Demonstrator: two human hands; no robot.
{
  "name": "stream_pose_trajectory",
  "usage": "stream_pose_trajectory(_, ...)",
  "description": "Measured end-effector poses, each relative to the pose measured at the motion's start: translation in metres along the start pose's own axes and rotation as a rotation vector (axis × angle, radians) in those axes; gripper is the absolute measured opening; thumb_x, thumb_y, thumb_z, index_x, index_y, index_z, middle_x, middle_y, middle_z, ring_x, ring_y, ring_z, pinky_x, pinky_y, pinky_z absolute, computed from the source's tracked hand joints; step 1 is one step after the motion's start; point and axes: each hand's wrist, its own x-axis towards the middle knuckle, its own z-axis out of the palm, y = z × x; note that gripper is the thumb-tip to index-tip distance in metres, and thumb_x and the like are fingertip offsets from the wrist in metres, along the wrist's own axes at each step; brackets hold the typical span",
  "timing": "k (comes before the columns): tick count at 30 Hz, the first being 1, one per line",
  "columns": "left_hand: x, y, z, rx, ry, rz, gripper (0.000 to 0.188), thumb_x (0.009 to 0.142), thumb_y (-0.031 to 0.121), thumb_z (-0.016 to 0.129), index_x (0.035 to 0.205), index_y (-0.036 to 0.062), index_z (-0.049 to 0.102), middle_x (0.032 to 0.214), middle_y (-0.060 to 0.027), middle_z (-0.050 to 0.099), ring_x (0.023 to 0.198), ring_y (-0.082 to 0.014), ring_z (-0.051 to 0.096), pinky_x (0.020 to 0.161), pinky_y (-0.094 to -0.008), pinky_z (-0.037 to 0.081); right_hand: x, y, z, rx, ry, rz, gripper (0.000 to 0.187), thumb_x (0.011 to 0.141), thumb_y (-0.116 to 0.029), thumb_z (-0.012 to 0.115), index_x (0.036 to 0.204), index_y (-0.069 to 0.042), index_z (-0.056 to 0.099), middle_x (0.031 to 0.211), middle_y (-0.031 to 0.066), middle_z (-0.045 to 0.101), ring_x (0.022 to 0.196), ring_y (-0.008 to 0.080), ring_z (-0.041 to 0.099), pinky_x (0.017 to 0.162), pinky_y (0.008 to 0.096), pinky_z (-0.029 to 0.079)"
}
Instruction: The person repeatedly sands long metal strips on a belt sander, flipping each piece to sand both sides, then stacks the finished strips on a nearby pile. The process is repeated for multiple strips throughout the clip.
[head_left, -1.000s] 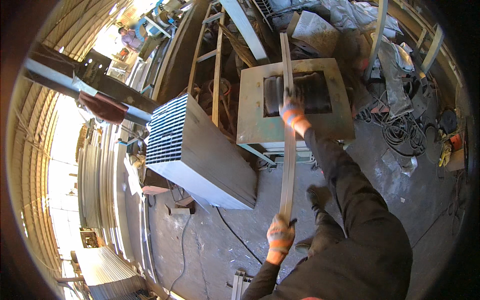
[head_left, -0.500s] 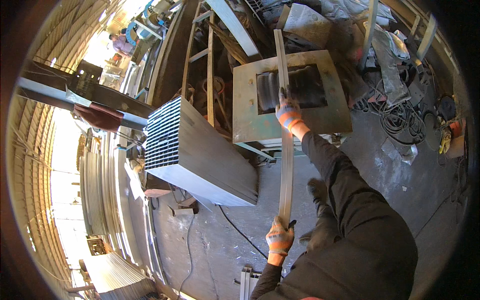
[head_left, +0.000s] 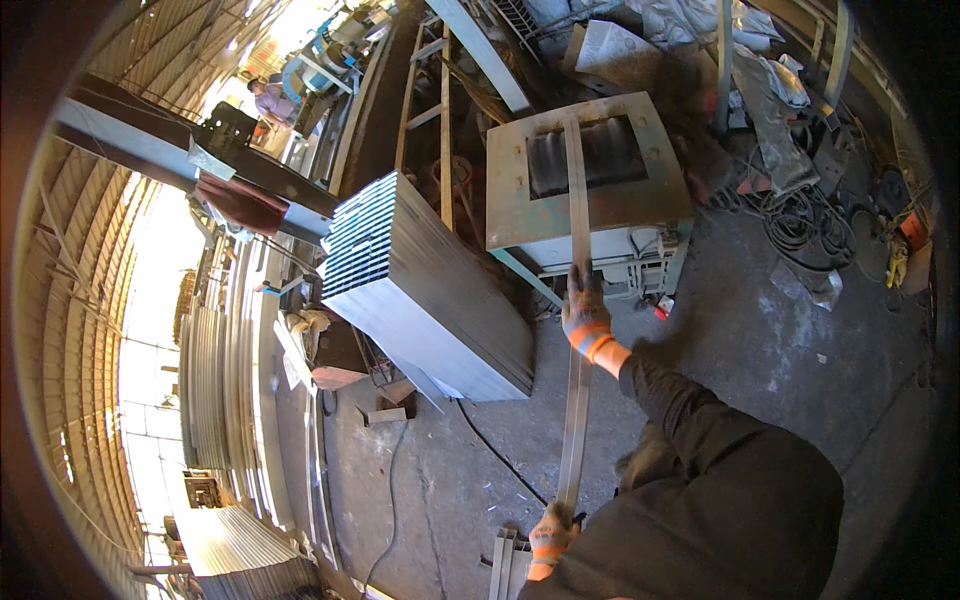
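one long metal profile (head_left: 579, 225) is in hand, not yet set down: its far end reaches over the worktop (head_left: 510, 215) and its dark inset panel (head_left: 550, 165). the left hand (head_left: 553, 535) has its fingers closed around the near end; the right hand (head_left: 587, 315) lies over the middle, its grip unclear. many profiles (head_left: 455, 300) stand neatly stacked beside; whether those are finished cannot be told.
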Motion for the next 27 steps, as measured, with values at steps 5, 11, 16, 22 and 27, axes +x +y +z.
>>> stream_pose_trajectory(5, -0.018, -0.052, -0.016, -0.169, -0.124, 0.068, 0.092, 0.084, 0.051, 0.096, 0.154, 0.0053, 0.056, 0.136, -0.0237, 0.076, 0.126, -0.0445, 0.072, 0.108, -0.053, 0.058, -0.036, 0.017, 0.021, 0.23, 0.216, -0.109, 0.082, 0.099, -0.02, 0.073, 0.174, -0.007, 0.042, 0.177, 0.0286, 0.04, 0.15, 0.0456, 0.054, 0.123, 0.0514, 0.05)
stream_pose_trajectory(11, 0.113, -0.011, -0.036, -0.976, -0.445, -0.221, 0.069, 0.107, 0.036, 0.082, 0.156, -0.0071, 0.059, 0.153, -0.0132, 0.07, 0.139, -0.0222, 0.065, 0.114, -0.039, 0.054, 0.066, 0.084, 0.043, 1.054, -0.062, 0.215, 0.072, 0.104, -0.023, 0.079, 0.166, 0.0, 0.052, 0.146, 0.0208, 0.073, 0.142, 0.0375, 0.064, 0.12, 0.0464, 0.051)
stream_pose_trajectory(16, 0.278, 0.087, -0.038, -0.321, -0.054, 0.388, 0.056, 0.101, 0.004, 0.066, 0.154, 0.0213, 0.067, 0.127, -0.0208, 0.072, 0.104, -0.0452, 0.075, 0.085, -0.0511, 0.064, 0.26, 0.132, 0.04, 0.326, 0.01, -0.047, 0.076, 0.106, -0.016, 0.07, 0.174, -0.003, 0.041, 0.172, 0.0241, 0.051, 0.162, 0.0409, 0.044, 0.136, 0.0468, 0.033)
stream_pose_trajectory(22, 0.462, 0.23, -0.1, -0.002, 0.122, 0.543, 0.048, 0.104, 0.008, 0.066, 0.147, 0.0284, 0.073, 0.115, -0.0177, 0.072, 0.099, -0.0427, 0.075, 0.083, -0.0514, 0.064, 0.47, 0.105, 0.047, -0.494, -0.17, -0.126, 0.085, 0.111, -0.065, 0.048, 0.175, -0.01, 0.041, 0.182, 0.0212, 0.037, 0.167, 0.0431, 0.035, 0.138, 0.0557, 0.026)
stream_pose_trajectory(27, 0.502, 0.251, -0.114, -0.061, 0.094, 0.534, 0.049, 0.104, 0.007, 0.066, 0.149, 0.0276, 0.071, 0.122, -0.0172, 0.072, 0.103, -0.0431, 0.076, 0.085, -0.0506, 0.064, 0.509, 0.09, 0.066, -0.558, -0.107, -0.015, 0.077, 0.113, -0.05, 0.045, 0.178, -0.009, 0.037, 0.186, 0.0203, 0.03, 0.171, 0.0431, 0.027, 0.139, 0.0604, 0.021)
